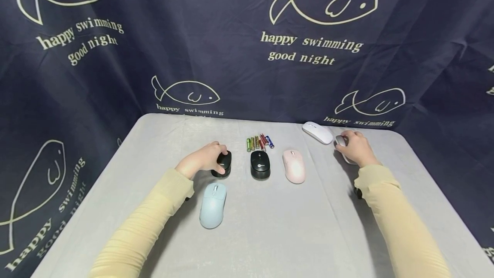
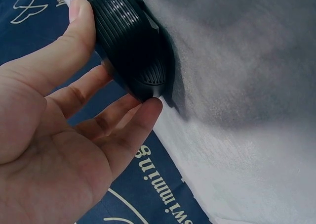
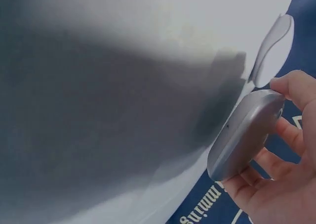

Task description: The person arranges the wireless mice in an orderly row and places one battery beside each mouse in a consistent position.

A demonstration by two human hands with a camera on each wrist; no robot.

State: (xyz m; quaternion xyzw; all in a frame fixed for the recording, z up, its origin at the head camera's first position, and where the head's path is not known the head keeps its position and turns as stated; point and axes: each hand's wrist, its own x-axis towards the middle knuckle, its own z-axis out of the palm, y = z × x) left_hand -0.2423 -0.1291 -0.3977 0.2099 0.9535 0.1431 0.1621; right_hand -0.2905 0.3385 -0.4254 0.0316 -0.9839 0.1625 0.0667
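Note:
In the head view, my left hand (image 1: 203, 158) grips a black computer mouse (image 1: 225, 164) by its sides, left of the table's middle. The left wrist view shows the thumb on one side of this black mouse (image 2: 131, 38) and fingers on the other; its ribbed side faces the camera. At the far right, my right hand (image 1: 359, 148) holds a silver-grey mouse (image 1: 341, 140), partly covered by the fingers. In the right wrist view, thumb and fingertips pinch the grey mouse (image 3: 247, 135) at its two ends, close to a white mouse (image 3: 276, 51).
Between the hands stand another black mouse (image 1: 260, 166) and a pink mouse (image 1: 295, 167). Several small batteries (image 1: 256, 142) lie behind them. A light blue mouse (image 1: 213, 207) is nearer the front. Dark objects peek from beside both sleeves. A navy curtain (image 1: 247, 72) borders the grey-white table (image 1: 278, 235).

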